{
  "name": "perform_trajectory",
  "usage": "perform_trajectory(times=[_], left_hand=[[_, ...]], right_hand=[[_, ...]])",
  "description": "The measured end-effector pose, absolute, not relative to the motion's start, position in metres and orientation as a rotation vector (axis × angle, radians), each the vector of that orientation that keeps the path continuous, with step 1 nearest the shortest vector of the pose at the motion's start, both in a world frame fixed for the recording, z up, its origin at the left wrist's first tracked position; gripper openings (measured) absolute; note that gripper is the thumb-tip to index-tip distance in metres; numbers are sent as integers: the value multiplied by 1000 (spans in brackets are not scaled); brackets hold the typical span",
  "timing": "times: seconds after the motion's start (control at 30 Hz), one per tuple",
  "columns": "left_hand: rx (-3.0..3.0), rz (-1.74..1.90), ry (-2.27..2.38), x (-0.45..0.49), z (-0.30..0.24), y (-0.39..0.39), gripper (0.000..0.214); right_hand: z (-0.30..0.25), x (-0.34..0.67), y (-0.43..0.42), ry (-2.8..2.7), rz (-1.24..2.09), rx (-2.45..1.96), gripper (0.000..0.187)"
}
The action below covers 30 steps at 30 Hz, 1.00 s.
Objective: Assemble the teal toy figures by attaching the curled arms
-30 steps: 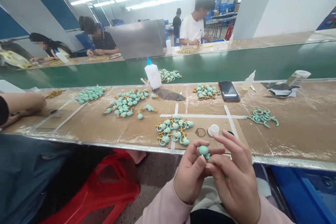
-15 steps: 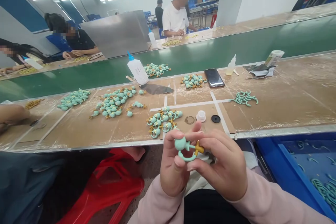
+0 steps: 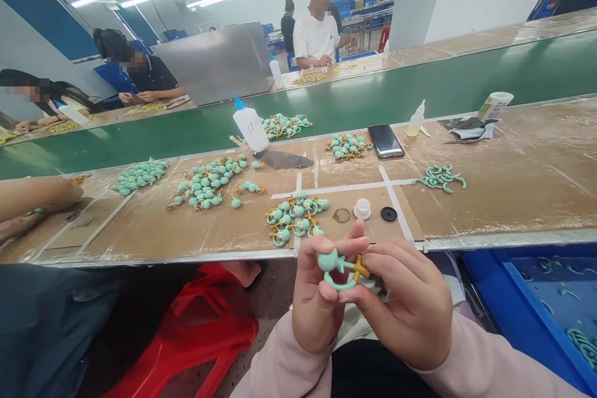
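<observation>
Between both hands is a small teal toy figure with a round head, a curved teal piece below and a mustard cross-shaped part at its right end. My left hand is closed around the head and the curved piece. The mustard part sits in the fingertips of my right hand, with the thumb under it. Just beyond my hands, a pile of similar figures lies on the cardboard-covered bench, beside a wire ring, a small white cup and a black disc.
Farther off are loose teal curved pieces, a phone, a blue-capped glue bottle and more figure piles. A blue bin stands at right, a red stool at left. A neighbour's arm rests on the bench.
My hands keep the same hold on the figure, while the whole view has shifted slightly. At left the neighbour's arm reaches further in. The white-shirted person opposite has raised a hand.
</observation>
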<state>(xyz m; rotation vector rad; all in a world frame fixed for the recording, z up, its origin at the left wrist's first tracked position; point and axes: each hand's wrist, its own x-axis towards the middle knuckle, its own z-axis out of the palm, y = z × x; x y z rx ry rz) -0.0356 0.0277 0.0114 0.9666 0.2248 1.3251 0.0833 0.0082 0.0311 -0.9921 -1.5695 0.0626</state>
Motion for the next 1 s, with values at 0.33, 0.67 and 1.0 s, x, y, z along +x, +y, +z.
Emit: perform_trajectory(times=[0.33,0.67,1.0], left_hand=[[920,1325,231,-35,10,29,27],[924,1300,257,-38,9,29,25],[976,1333,298,-34,5,28,25]], right_hand=[[30,82,11,-1575,62,-1001,16],[25,80,12,-1543,126,-1010,14],[22,85,12,-1537,170,-1027,11]])
